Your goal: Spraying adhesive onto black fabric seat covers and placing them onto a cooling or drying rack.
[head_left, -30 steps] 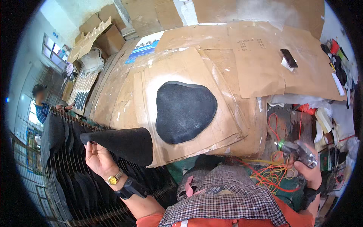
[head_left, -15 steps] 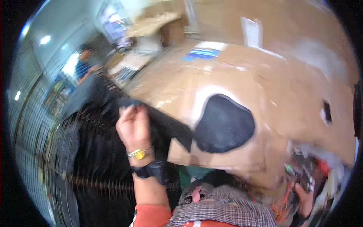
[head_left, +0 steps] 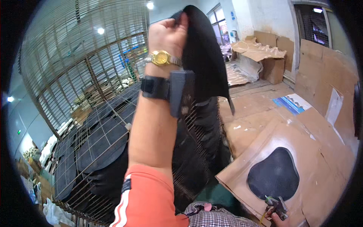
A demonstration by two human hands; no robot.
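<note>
My left hand [head_left: 169, 37] is raised at the top, fingers pinched round the edge of a limp black sheet [head_left: 204, 56]. The sheet hangs down beside my forearm, its lower corner pointing toward the cardboard-covered table. At the lower right, my right hand [head_left: 279, 220], mostly cut off by the frame edge, grips a small spray gun [head_left: 278, 207] with a thin yellow hose. Its nozzle end is at the lower edge of a rounded black piece [head_left: 274, 174], which lies flat on cardboard with a pale patch around it.
To the left stands a wire rack [head_left: 87, 60] with several black pieces [head_left: 104, 145] on its grids. Cardboard [head_left: 242, 181] covers the table. Farther back are a blue-and-white printed sheet [head_left: 293, 104] and a cardboard box [head_left: 272, 70]. Cardboard panels [head_left: 321, 75] line the wall.
My view has swung left toward the rack. My left hand has risen, lifting the black sheet with it. My right hand now shows with the spray gun beside the rounded piece.
</note>
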